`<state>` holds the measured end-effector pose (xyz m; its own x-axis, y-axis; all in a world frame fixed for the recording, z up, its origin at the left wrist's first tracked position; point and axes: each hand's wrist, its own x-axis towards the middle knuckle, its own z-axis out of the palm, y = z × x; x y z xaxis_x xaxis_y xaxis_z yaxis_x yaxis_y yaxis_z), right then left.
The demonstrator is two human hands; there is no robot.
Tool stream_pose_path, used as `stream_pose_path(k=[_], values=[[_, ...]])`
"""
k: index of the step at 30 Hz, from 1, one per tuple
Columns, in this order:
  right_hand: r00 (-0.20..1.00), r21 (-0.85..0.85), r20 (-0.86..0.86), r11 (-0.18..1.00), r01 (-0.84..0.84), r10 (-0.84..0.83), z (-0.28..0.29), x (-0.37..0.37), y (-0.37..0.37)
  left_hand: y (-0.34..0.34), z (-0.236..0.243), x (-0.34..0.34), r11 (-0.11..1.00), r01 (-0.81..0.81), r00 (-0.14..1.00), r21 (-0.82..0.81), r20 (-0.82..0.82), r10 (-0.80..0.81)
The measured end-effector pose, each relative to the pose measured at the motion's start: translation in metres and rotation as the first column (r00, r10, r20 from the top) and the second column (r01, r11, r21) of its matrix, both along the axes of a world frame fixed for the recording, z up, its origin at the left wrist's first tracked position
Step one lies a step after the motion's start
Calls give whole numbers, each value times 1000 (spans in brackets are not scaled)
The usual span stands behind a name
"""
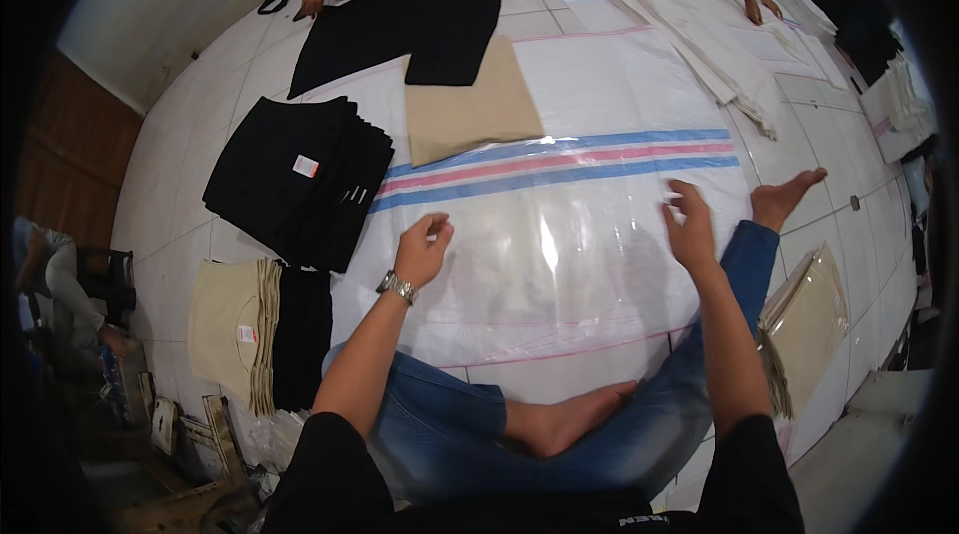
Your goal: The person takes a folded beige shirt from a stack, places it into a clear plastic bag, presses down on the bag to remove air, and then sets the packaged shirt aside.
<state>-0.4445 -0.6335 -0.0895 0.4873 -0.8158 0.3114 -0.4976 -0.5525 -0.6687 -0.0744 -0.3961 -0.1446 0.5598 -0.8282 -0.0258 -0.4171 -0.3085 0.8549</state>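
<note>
A clear, glossy plastic sheet or bag (549, 249) lies flat on a white woven sheet (639, 54) with blue and pink stripes, in front of my crossed legs. At its left side my left hand (425, 249), with a metal watch on the wrist, hovers with fingers loosely curled and nothing visible in them. Over the right side, my right hand (689, 224) is held with thumb and fingers apart, also holding nothing. Left of my left hand stands a stack of folded black garments (270, 174) with a label on top. Beyond the plastic lies a folded beige garment (475, 114).
Black trousers (400, 24) partly cover the beige garment; another person's hands touch them. Folded beige garments (225, 324) lie at left beside black ones (303, 334). Beige packs in clear plastic (809, 324) lie by my right leg. White cloth (689, 34) and another person are far right.
</note>
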Motion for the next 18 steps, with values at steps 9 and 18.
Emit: stream_pose_path(k=[9, 18], values=[[958, 163, -274, 977, 136, -87, -79, 247, -101, -138, -45, 121, 919, -392, 867, 39, 349, 355], [955, 692, -289, 704, 159, 67, -86, 304, -160, -191, -15, 148, 791, -300, 947, 533, 71, 312]])
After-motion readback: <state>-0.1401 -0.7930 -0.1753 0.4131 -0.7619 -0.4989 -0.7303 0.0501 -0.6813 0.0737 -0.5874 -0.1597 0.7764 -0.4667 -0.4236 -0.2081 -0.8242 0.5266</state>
